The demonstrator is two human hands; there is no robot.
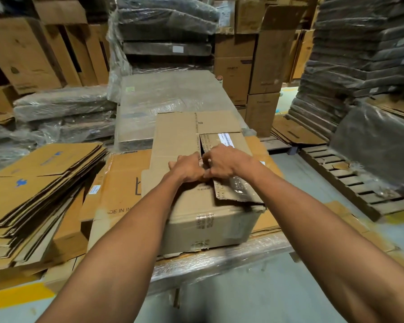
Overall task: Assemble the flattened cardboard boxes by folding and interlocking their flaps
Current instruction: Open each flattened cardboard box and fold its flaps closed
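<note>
Cardboard box (210, 220) directly under the fingers, sitting on a film-wrapped stack (219, 257). Left hand (188, 169) and right hand (224, 162) knuckle to knuckle at the centre seam, fingers curled, pinching the top flaps (175, 136) at their meeting edges. Worn flap (238, 190) just below the right fingers. Probably light, stiff across panels, weak at creases and torn edges. Best hold near flap corners, beside fold lines. Tape patches likely slick.
</note>
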